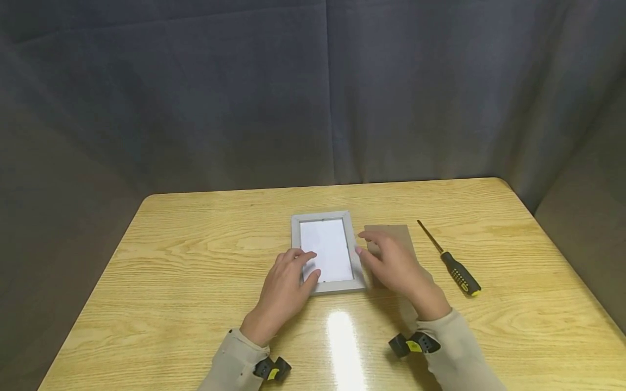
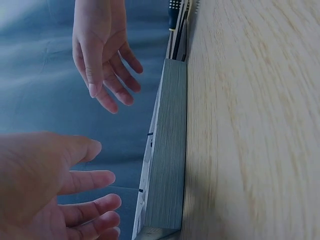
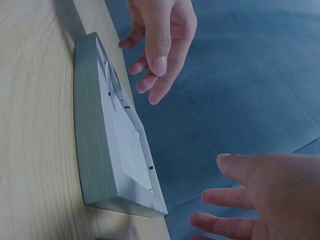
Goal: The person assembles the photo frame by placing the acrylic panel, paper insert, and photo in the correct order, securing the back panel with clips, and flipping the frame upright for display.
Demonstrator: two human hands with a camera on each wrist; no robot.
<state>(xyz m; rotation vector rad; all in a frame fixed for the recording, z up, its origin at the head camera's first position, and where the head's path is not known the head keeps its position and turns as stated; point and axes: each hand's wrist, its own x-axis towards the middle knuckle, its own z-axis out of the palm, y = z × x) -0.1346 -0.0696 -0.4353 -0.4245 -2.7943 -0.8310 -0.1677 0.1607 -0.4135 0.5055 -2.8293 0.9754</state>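
The left hand (image 1: 285, 279) and right hand (image 1: 397, 266) are relaxed, grasping nothing, near the picture frame (image 1: 337, 287) about midway between the table's (image 1: 195, 271) side edges, so handling the white sheet (image 1: 330, 247) seems the present step, probably requiring careful fingertips next.

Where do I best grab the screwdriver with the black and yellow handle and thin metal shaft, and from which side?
Probably by its thick black and yellow handle, with your empty right hand, coming from above and the near right. The screwdriver lies flat, its handle end toward you and its thin metal shaft pointing away and leftward.
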